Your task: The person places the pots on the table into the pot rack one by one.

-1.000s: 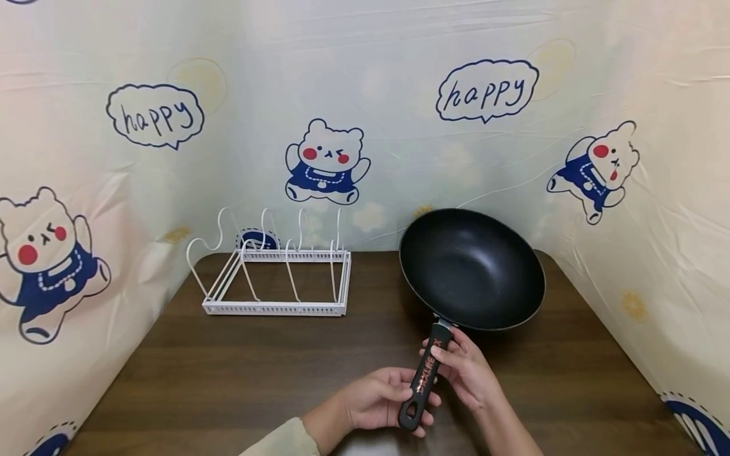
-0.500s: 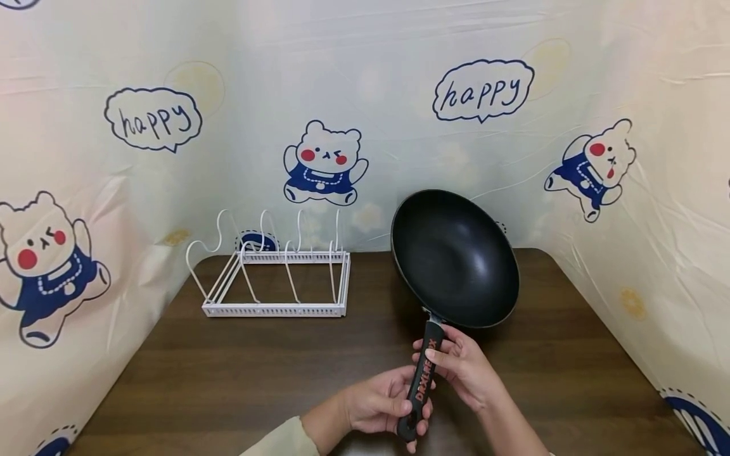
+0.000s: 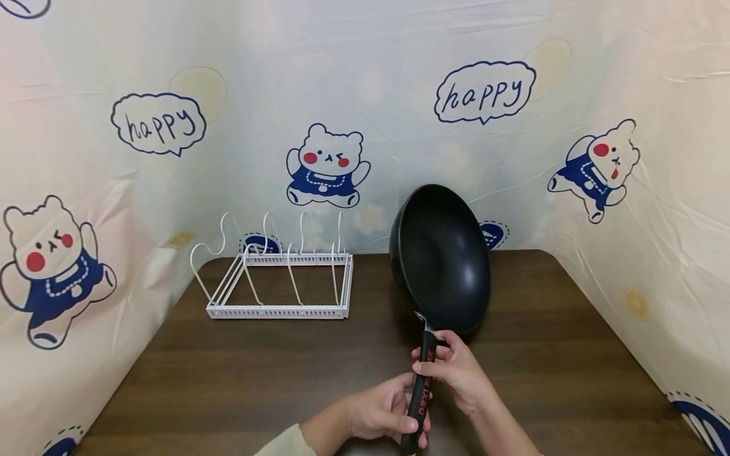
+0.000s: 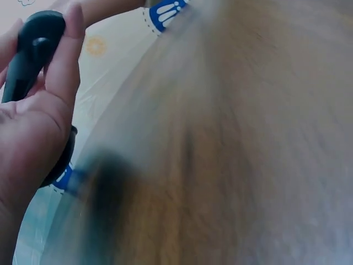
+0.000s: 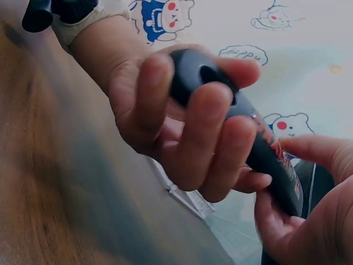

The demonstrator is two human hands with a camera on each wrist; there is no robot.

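A black wok (image 3: 447, 259) is tilted steeply on its side above the right half of the table, its hollow facing right and toward me. My left hand (image 3: 376, 408) grips the lower end of its black handle (image 3: 423, 399), thumb on top. Higher up, near the metal joint, my right hand (image 3: 462, 373) pinches the same handle between thumb and fingers. The right wrist view shows the left fingers curled around the handle's holed end (image 5: 190, 74). On the left of the table stands a white wire rack (image 3: 277, 311) with upright curved dividers, apart from both hands.
The brown wooden table (image 3: 274, 373) reaches back to a pale curtain (image 3: 399, 76) printed with bears and "happy" bubbles. That curtain also runs along both sides. Bare tabletop lies between the rack and the wok.
The wok has rolled from facing mostly upward to nearly on edge, shifting left as the handle turned. Both hands stay on the handle. The rack has not moved on the table.
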